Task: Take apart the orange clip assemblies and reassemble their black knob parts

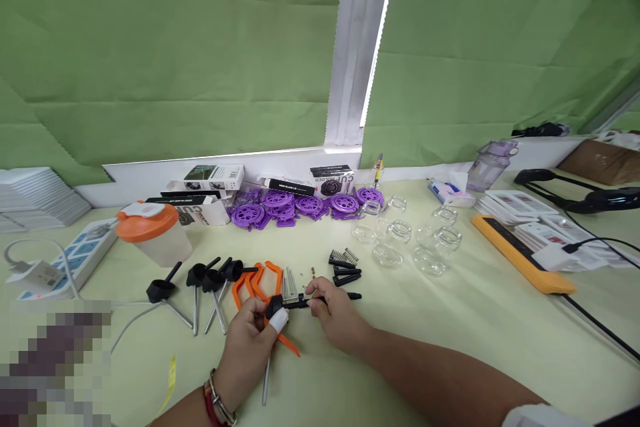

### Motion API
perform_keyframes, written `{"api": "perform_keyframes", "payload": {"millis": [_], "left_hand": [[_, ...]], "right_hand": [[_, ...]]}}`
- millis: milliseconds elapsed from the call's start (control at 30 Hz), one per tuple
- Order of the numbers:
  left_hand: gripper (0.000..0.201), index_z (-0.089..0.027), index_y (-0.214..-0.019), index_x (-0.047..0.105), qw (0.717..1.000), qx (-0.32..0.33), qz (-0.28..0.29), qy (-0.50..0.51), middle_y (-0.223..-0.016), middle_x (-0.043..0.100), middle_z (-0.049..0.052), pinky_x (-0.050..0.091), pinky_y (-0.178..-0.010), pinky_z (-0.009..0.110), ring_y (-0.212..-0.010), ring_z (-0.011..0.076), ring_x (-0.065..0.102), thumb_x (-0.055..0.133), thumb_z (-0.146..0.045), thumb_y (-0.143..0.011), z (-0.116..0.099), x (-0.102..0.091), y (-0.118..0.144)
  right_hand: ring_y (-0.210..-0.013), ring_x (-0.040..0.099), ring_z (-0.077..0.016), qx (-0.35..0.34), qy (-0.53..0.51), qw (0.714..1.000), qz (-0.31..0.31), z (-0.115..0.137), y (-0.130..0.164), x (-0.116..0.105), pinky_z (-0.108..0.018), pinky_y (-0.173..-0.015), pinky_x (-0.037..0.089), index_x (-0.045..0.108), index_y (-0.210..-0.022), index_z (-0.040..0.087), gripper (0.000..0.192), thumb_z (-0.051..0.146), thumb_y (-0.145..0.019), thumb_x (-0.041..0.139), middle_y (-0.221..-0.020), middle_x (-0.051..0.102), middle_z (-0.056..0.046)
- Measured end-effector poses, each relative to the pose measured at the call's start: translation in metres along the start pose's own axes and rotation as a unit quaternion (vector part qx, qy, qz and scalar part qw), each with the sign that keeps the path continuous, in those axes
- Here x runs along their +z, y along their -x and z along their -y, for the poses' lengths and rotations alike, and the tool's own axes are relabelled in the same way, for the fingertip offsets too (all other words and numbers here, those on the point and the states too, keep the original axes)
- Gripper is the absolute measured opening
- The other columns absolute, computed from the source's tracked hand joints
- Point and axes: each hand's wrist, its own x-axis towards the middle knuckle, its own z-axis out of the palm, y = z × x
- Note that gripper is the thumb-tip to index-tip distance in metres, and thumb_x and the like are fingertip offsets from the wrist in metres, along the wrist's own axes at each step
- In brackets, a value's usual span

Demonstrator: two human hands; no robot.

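Note:
My left hand [254,333], its thumb wrapped in white, is closed around a black plastic head [275,307] with a metal rod [266,381] hanging below it. An orange angled handle [289,344] pokes out beside that thumb; whether it is fixed to the head I cannot tell. Pinched in my right hand [336,315] is a slim black rod-shaped part [355,296], which lines up with the black arm [296,304] of the head. Where the two meet is partly hidden by my fingers. Just beyond lie loose orange handles [273,271] and thin metal pins [290,281].
Several black heads on metal rods [161,290] stand left. Black cylinders [347,277] and springs [351,255] lie ahead, near clear glass vessels [399,231]. Purple slotted discs [277,199] and boxes [215,177] line the back. An orange-lidded cup [165,240] and orange power strip [523,257] flank them.

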Motion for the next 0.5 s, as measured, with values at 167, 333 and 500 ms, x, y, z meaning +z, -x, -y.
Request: {"api": "perform_keyframes", "payload": {"millis": [167, 333, 500], "left_hand": [[0.031, -0.019, -0.071, 0.049, 1.0, 0.008, -0.01, -0.024, -0.059, 0.049, -0.006, 0.04, -0.049, 0.021, -0.052, 0.0098, 0.046, 0.069, -0.04, -0.063, -0.008, -0.001, 0.003], [0.031, -0.022, -0.085, 0.049, 0.998, 0.05, 0.019, -0.035, -0.072, 0.058, -0.003, 0.047, -0.058, 0.024, -0.063, 0.0133, 0.056, 0.067, -0.036, -0.065, -0.014, -0.002, 0.011], [0.046, -0.025, -0.113, 0.048, 0.967, 0.124, 0.04, -0.219, -0.066, 0.056, -0.003, 0.045, -0.053, 0.026, -0.054, 0.0145, 0.053, 0.061, -0.039, -0.071, -0.008, -0.007, 0.016]], "right_hand": [[-0.054, 0.042, -0.0106, 0.02, 0.037, 0.999, 0.006, 0.006, 0.01, -0.016, -0.022, -0.051, 0.033, 0.05, -0.081, 0.019, 0.007, 0.023, -0.082, 0.044, -0.064, 0.052, 0.002], [-0.053, 0.044, -0.0117, 0.007, 0.146, 0.989, -0.034, 0.01, 0.021, -0.039, -0.023, -0.051, 0.031, 0.054, -0.075, 0.02, 0.01, 0.024, -0.08, 0.046, -0.062, 0.055, 0.001], [-0.054, 0.046, -0.0125, -0.014, 0.222, 0.975, -0.016, 0.012, 0.028, -0.047, -0.023, -0.051, 0.03, 0.056, -0.075, 0.021, 0.01, 0.022, -0.079, 0.047, -0.064, 0.059, 0.0]]}}
